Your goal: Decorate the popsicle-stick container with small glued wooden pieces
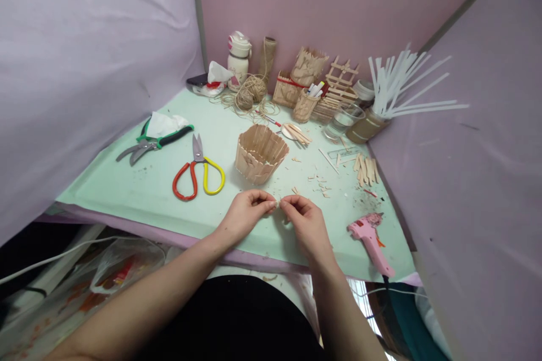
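Observation:
Near the table's front edge, the fingertips of my left hand (249, 211) and my right hand (307, 220) almost meet. Both hands are closed in a pinch, and a tiny pale bit shows between them, too small to name. Just beyond my left hand stands a basket made of wooden craft sticks (260, 155), upright, its inside facing me. Small wood scraps (319, 183) lie scattered beyond my right hand. Left of the basket rest scissors (197, 169) with one red and one yellow handle. A pink glue gun (372, 242) lies to the right.
Green-handled pruning shears (148, 138) lie at the left. Along the back stand a bottle (239, 59), twine (252, 92), stick-built containers (307, 67), a clear cup of water (341, 123) and a holder with white glue sticks (393, 84). Cut sticks (366, 170) lie at the right.

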Tool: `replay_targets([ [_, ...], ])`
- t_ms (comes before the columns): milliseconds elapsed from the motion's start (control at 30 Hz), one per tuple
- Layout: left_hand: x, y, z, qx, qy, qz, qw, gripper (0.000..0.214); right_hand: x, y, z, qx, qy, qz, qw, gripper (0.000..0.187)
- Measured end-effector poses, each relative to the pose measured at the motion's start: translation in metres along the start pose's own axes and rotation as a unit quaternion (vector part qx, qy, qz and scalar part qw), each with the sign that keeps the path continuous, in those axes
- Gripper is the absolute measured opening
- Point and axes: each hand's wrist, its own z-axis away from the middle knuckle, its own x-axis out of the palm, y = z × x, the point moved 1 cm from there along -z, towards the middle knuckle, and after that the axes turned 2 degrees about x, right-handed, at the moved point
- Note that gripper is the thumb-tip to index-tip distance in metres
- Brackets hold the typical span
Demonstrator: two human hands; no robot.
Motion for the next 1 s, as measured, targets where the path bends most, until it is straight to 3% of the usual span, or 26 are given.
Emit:
replay_targets([
  [1000, 0.0005, -0.0005, 0.0007, 0.008, 0.011, -0.005, 1.0, 0.018, 0.0028, -0.0009, 0.0005, -0.005, 0.006, 0.013, 1.0, 0.021],
])
